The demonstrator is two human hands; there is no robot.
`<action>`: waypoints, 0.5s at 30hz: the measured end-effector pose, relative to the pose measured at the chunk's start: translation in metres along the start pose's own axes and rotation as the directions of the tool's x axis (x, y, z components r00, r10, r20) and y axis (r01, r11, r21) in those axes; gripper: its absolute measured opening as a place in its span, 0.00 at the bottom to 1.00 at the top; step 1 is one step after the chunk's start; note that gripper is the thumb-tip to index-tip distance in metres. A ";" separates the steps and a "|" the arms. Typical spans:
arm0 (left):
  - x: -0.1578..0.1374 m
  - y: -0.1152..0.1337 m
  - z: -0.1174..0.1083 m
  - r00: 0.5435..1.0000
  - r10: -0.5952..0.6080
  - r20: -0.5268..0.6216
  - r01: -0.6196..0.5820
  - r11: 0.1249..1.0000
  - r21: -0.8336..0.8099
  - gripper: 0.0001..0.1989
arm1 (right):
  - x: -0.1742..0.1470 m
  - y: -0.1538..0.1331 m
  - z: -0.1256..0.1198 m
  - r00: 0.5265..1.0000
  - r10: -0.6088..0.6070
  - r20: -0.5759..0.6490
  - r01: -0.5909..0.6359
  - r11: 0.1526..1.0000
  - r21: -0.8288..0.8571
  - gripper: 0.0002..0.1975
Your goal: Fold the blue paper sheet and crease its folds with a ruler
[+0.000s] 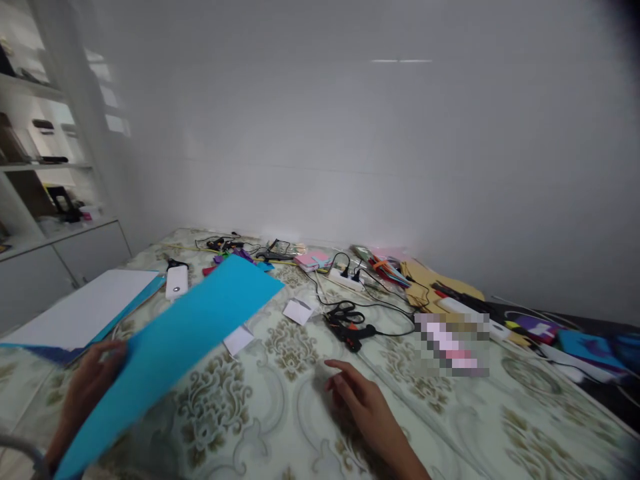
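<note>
A large bright blue sheet of paper point(193, 333) is tilted up above the left part of the table. My left hand point(97, 373) grips it by its left long edge, and part of the fingers is hidden or blurred. My right hand point(357, 397) holds nothing; it hovers low over or rests on the patterned tablecloth point(295, 413), with the index finger stretched out and the others loosely bent. Just beyond that hand lie a black glue gun point(350, 335) and black-handled scissors point(345, 312). Two small white pieces of paper point(299, 311) lie between the blue sheet and the scissors.
A stack of white and blue sheets point(95, 307) lies at the left, beside a white phone-like device point(177, 282). A white power strip point(347, 279) with black cables stands near the wall. Yellow envelopes point(440, 287) and coloured packets fill the right rear. White shelves point(35, 167) stand at far left.
</note>
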State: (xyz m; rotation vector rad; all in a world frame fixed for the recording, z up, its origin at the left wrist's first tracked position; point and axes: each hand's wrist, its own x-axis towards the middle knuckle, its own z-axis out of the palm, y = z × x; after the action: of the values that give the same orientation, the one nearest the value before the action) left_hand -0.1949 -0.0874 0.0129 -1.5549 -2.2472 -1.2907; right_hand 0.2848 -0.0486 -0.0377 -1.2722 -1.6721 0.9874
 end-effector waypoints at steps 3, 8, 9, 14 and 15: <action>-0.036 -0.015 0.017 0.900 -0.129 0.417 0.238 0.945 -0.222 0.31 | -0.025 -0.012 0.018 0.978 0.132 0.160 -0.174 0.941 0.289 0.33; -0.042 -0.011 0.026 0.879 -0.081 0.471 0.205 0.954 -0.219 0.29 | -0.052 -0.017 0.039 0.947 0.271 0.172 -0.318 0.713 0.625 0.48; -0.039 -0.004 0.030 0.876 -0.036 0.480 0.163 0.960 -0.226 0.27 | -0.055 -0.017 0.039 0.942 0.298 0.155 -0.327 0.711 0.623 0.48; -0.037 0.050 0.064 0.805 0.152 0.573 0.028 0.956 -0.293 0.22 | -0.064 -0.023 0.019 0.932 0.362 -0.010 -0.343 0.890 0.300 0.40; -0.039 0.061 0.072 0.785 0.185 0.591 -0.002 0.955 -0.298 0.21 | -0.066 -0.023 0.014 0.937 0.345 -0.051 -0.327 0.920 0.218 0.40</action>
State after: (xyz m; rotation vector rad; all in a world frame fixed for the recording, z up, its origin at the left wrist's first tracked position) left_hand -0.1025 -0.0584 -0.0180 -2.4701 -2.3324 -1.2450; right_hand 0.2755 -0.1186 -0.0305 -1.4673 -1.2678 1.2534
